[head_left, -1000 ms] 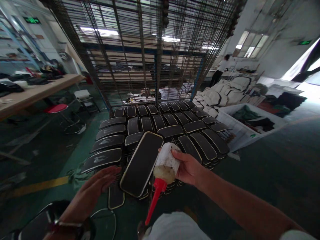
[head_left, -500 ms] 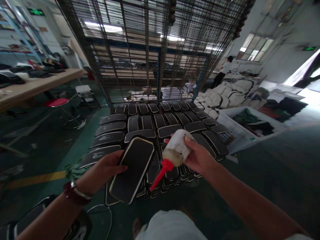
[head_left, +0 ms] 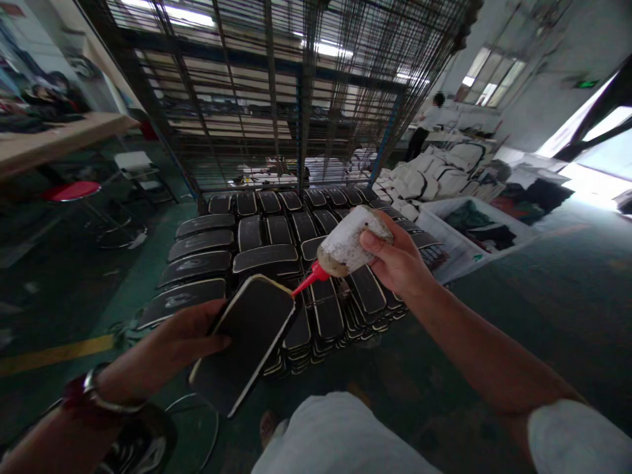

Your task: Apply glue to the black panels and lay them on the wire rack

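My left hand (head_left: 182, 345) grips a flat black panel (head_left: 249, 342) by its left edge, thumb on top. The panel has rounded corners and a pale line along its rim, and it is tilted. In my right hand (head_left: 399, 253) is a stained white squeeze bottle (head_left: 351, 240), tipped down to the left. Its red nozzle (head_left: 310, 278) has its tip at the panel's upper right corner, seemingly touching the rim. Behind them, stacks of similar black panels (head_left: 266, 258) lie in rows; the bottle and my hands hide part of them.
A tall wire rack (head_left: 301, 85) leans over the stacks. To the right stand a white bin (head_left: 439, 224) holding cloth and a pile of white pieces (head_left: 429, 174). At left are a red stool (head_left: 72, 191), a folding chair (head_left: 133, 161) and a table (head_left: 54, 141). Far back, a person (head_left: 424, 125) stands.
The bottle has tipped further over and its nozzle has come up to the panel's upper right corner. The panel has shifted a little down and left. The whole view has turned slightly.
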`<state>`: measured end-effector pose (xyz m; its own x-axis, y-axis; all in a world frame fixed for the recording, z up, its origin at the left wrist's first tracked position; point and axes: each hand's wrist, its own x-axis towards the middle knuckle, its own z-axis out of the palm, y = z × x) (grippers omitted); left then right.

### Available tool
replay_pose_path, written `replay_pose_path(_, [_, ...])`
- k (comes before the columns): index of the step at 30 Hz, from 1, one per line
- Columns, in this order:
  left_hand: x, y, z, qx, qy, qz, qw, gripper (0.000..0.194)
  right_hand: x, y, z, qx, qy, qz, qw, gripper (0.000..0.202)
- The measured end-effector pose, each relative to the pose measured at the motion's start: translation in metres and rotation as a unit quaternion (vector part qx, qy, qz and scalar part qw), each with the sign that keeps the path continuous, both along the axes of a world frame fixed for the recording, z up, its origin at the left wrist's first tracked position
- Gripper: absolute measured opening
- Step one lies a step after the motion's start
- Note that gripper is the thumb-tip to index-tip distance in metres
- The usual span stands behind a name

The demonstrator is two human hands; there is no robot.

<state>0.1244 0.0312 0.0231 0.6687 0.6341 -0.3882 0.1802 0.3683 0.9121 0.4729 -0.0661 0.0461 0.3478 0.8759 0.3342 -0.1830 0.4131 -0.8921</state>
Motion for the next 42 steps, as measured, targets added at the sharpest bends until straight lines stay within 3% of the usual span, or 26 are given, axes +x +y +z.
replay_pose_path(3, [-0.004,0.002,-0.003,0.028,0.007,-0.033,0.999,0.034,-0.001,-0.002,-0.009,-0.014,0.012,-0.008,1.000,0.049])
replay_pose_path(8, [-0.004,0.000,-0.007,0.021,0.007,-0.013,1.000,0.036,-0.008,-0.003,-0.024,-0.028,0.064,-0.024,0.997,0.044])
replay_pose_path(28, [0.009,-0.009,-0.011,-0.083,-0.019,0.051,0.995,0.039,-0.018,0.003,-0.035,-0.037,0.132,-0.084,0.987,0.050])
replay_pose_path(42, [0.013,-0.005,-0.016,-0.116,-0.045,0.078,0.989,0.047,-0.040,-0.020,-0.052,-0.071,0.136,-0.061,0.986,0.047])
